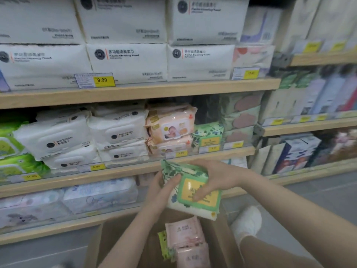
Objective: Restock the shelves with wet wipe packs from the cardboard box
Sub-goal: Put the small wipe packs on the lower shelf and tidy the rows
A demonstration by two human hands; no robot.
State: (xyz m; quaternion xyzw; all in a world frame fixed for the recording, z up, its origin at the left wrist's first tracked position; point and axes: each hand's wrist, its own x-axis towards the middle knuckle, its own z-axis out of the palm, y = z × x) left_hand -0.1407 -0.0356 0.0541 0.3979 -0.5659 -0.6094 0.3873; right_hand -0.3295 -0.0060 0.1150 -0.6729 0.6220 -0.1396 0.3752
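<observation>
Pink packs (186, 234) stand on end in the open cardboard box (123, 240) nearest the camera. Above it, both hands hold a green leaf-print wet wipe pack (174, 171) with a yellow label, its writing too blurred to read: left hand (160, 187) curled round its left edge, right hand (216, 177) spread over the top. A matching pack (209, 134) sits on the middle shelf (135, 168). Far up, white packs (127, 62) read "Facial Cleaning Towel", tagged 9.90 (102, 80).
</observation>
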